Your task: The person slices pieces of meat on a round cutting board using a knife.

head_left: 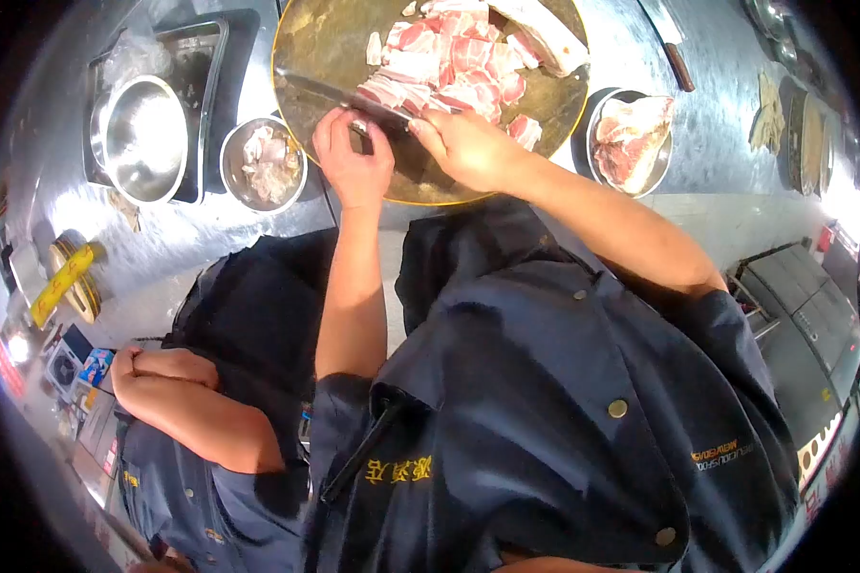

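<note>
My right hand (470, 148) is closed around the handle end of a knife (320, 88). The knife's blade points left across a round cutting board (330, 48), along the near edge of a pile of sliced raw meat (449, 57). Beside the blade, on its near side, is my left hand (355, 162). Its fingers are curled, with thumb and fingertips close together near the blade; what lies between them is too small to name. A long uncut strip of meat (549, 36) sits at the board's far right, and a small loose piece (524, 131) lies right of my right hand.
A bowl of meat scraps (263, 167) stands left of the board; a bowl with a large meat chunk (633, 143) stands right. Farther left, a steel bowl (143, 138) sits in a dark tray (210, 95). Another knife (677, 62) lies right. A person with folded arms (191, 401) stands left.
</note>
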Demonstrator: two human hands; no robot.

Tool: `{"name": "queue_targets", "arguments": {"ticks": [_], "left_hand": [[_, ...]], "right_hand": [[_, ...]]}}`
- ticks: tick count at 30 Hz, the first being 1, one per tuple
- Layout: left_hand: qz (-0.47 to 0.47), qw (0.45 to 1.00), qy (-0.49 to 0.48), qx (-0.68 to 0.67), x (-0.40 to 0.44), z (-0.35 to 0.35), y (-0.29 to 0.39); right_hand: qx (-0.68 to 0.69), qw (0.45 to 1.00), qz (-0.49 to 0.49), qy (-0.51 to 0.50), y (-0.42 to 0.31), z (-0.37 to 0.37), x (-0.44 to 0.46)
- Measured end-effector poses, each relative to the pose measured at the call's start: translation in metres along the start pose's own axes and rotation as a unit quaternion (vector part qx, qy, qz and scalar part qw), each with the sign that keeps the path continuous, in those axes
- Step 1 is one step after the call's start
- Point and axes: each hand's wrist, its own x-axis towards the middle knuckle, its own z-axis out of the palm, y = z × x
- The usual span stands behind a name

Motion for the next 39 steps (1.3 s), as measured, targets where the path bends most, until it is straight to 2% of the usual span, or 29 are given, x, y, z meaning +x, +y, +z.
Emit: {"name": "queue_targets", "arguments": {"ticks": [5, 7, 8, 11, 13, 15, 16, 17, 19, 20, 21, 23, 24, 25, 27, 28, 29, 31, 32, 34, 39], "left_hand": [[0.017, 0.999, -0.042, 0.017, -0.001, 0.000, -0.008], [0.023, 0.999, -0.032, 0.010, 0.002, -0.001, -0.003], [0.012, 0.998, -0.065, 0.009, 0.001, -0.004, -0.005], [0.052, 0.995, -0.076, 0.045, -0.001, -0.001, -0.012], [0.039, 0.997, -0.069, 0.019, 0.000, -0.004, -0.002], [-0.116, 0.992, 0.011, -0.046, 0.000, -0.007, 0.008], [-0.034, 0.989, 0.022, 0.140, 0.007, -0.017, 0.009], [-0.033, 0.990, 0.020, 0.139, 0.008, -0.024, 0.005], [-0.140, 0.981, -0.091, 0.103, 0.006, -0.036, -0.009], [-0.149, 0.978, -0.110, 0.101, 0.006, -0.041, -0.021], [-0.149, 0.977, -0.109, 0.103, 0.009, -0.047, -0.023], [-0.280, 0.951, -0.128, 0.022, 0.017, -0.062, -0.020], [-0.288, 0.951, -0.109, 0.019, 0.019, -0.065, -0.017], [-0.284, 0.953, -0.108, 0.020, 0.018, -0.063, -0.016], [-0.198, 0.977, -0.053, -0.056, 0.016, -0.053, -0.010], [-0.129, 0.989, -0.069, 0.000, 0.016, -0.046, -0.007], [-0.128, 0.989, -0.072, 0.000, 0.014, -0.038, -0.003], [0.108, 0.988, -0.070, 0.085, 0.013, -0.021, 0.006], [0.109, 0.988, -0.072, 0.082, 0.005, -0.017, 0.014], [0.126, 0.982, -0.139, -0.007, -0.014, -0.010, 0.023], [0.140, 0.982, -0.125, -0.002, -0.022, -0.005, 0.016]], "right_hand": [[-0.074, 0.997, 0.006, 0.013, -0.014, 0.008, -0.003], [-0.159, 0.987, 0.017, -0.020, -0.026, 0.012, 0.005], [-0.135, 0.990, 0.015, -0.031, -0.027, 0.017, 0.013], [-0.137, 0.990, -0.006, -0.012, -0.040, 0.029, 0.032], [-0.119, 0.993, 0.005, -0.019, -0.036, 0.021, 0.034], [-0.089, 0.996, 0.009, -0.022, -0.025, 0.006, 0.042], [-0.102, 0.995, 0.007, 0.008, -0.028, -0.004, 0.031], [-0.101, 0.995, 0.009, 0.009, -0.026, -0.010, 0.019], [-0.098, 0.994, 0.019, 0.042, -0.022, -0.022, -0.005], [-0.086, 0.996, 0.027, 0.013, -0.024, -0.031, -0.018], [-0.084, 0.996, 0.025, 0.013, -0.023, -0.035, -0.031], [-0.074, 0.995, 0.044, -0.052, -0.015, -0.039, -0.051], [-0.072, 0.995, 0.042, -0.049, -0.005, -0.038, -0.057], [-0.056, 0.995, 0.053, -0.056, 0.007, -0.035, -0.063], [-0.041, 0.995, 0.063, -0.061, 0.024, -0.033, -0.065], [-0.034, 0.998, 0.059, -0.010, 0.031, -0.033, -0.064], [-0.026, 0.997, 0.057, 0.040, 0.037, -0.032, -0.064], [-0.059, 0.994, 0.058, 0.070, 0.029, -0.038, -0.059], [-0.096, 0.992, 0.057, 0.066, 0.025, -0.039, -0.060], [-0.138, 0.988, 0.042, 0.051, 0.024, -0.038, -0.065], [-0.100, 0.994, 0.043, 0.012, 0.028, -0.039, -0.076]]}}
